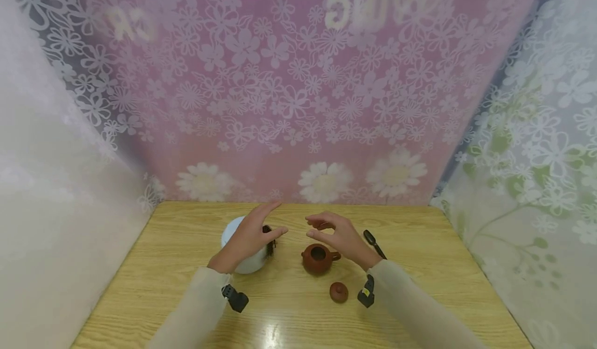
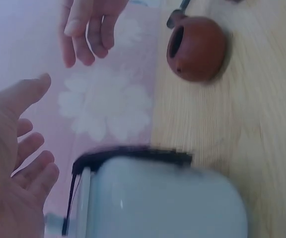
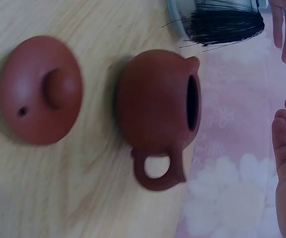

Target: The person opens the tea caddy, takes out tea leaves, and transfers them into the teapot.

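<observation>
- Both our hands are empty: the left hand (image 1: pixel 252 233) is spread, thumb well off to the side, and the right hand (image 1: pixel 341 235) is loosely bent, thumb apart from the fingers. They face each other in the air, not touching.
- The teapot (image 1: pixel 311 267) is just below the right hand, a bit toward us, upright and with its mouth uncovered. Its handle (image 3: pixel 158 184) sits on the right hand's side, spout (image 3: pixel 193 64) on the left's, so we'd reckon the right is the natural one for that loop.
- For a clean hold, we'd pinch the loop gently and steady the belly with the left.
- The lid (image 1: pixel 339 292) lies knob up near the right wrist. Easy to bump, so we'd keep that sleeve (image 1: pixel 415 299) high.
- Under the left hand there's a white container (image 1: pixel 252 264) with dark bristles (image 1: pixel 270 245) by its side, below the thumb. Could snag, so we'd lift clear before going across.
- Outward of the right hand, a black tool (image 1: pixel 370 237) lies on the table (image 1: pixel 186 235).
</observation>
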A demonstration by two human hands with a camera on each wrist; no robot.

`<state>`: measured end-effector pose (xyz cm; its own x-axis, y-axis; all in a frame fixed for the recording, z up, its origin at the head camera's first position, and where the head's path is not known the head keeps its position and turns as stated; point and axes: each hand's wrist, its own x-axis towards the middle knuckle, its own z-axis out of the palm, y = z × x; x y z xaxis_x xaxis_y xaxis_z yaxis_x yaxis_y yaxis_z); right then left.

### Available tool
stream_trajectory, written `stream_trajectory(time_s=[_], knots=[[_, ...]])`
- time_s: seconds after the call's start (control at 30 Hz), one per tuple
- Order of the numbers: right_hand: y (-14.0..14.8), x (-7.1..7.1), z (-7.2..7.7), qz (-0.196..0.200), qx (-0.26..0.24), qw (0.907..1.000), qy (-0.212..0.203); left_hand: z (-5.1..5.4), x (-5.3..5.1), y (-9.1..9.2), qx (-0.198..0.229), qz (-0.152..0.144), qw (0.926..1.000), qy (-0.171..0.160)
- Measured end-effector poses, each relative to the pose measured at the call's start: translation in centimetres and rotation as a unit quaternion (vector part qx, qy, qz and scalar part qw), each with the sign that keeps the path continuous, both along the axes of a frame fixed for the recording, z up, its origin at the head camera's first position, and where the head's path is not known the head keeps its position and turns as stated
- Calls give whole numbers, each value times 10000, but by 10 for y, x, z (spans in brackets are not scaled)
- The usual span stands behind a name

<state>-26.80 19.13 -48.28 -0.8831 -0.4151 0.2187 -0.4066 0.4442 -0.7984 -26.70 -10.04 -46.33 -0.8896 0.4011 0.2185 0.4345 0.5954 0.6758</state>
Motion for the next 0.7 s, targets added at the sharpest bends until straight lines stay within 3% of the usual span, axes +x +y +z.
stream_trajectory(time_s=[0.27, 0.7], knots=[[-28, -10, 4, 44, -149, 9997, -171, -4, -2, -40, -38, 197, 9998, -31], [-77, -26, 15, 385, -284, 9988, 109, -23, -1, -85, -228, 461, 9987, -45]])
